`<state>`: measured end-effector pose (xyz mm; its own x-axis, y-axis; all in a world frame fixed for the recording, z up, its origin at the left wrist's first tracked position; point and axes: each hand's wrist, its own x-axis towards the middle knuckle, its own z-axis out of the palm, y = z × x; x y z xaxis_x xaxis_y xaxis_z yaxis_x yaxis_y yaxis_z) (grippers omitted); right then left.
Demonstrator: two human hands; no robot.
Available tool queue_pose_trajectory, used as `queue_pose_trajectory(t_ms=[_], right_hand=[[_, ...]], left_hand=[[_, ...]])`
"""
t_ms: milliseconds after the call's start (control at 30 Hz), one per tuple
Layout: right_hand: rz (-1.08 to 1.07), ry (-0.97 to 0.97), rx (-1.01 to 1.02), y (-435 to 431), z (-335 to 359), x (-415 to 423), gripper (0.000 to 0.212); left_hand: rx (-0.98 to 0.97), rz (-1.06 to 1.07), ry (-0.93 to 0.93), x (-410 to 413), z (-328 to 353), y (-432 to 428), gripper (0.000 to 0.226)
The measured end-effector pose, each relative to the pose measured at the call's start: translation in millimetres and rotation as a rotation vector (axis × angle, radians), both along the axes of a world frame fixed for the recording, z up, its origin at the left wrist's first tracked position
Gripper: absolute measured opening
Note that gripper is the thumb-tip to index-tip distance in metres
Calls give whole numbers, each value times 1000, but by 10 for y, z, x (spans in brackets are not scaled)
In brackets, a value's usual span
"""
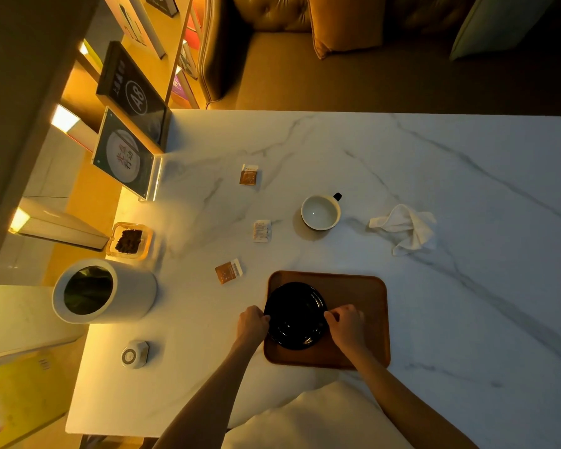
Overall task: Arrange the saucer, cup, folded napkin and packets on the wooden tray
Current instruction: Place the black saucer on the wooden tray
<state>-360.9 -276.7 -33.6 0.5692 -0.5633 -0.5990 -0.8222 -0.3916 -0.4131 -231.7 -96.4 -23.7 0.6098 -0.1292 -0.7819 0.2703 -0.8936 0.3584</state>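
saucer [294, 314], round glossy black, pinched at both rims by hands on wooden tray [357, 293].

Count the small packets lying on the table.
3: an orange packet farthest away, a white packet left of the cup, an orange packet beside the tray's far-left corner.

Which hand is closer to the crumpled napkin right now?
Right. The right hand grips the saucer's right edge, with the napkin beyond it to the right; the left hand is across the saucer, farther away.
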Motion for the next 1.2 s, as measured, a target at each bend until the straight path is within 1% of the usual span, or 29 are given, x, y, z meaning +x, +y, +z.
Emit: queue_pose_trajectory(t_ms=[733, 1033, 1200], right_hand=[[35, 30, 14, -27, 10, -4, 33], [9, 19, 44, -27, 10, -31, 32], [-4, 20, 37, -38, 5, -35, 32]], left_hand=[[-3, 4, 9, -12, 33, -8, 22], [1, 7, 8, -12, 11, -10, 22], [12, -28, -8, -13, 1, -8, 24]])
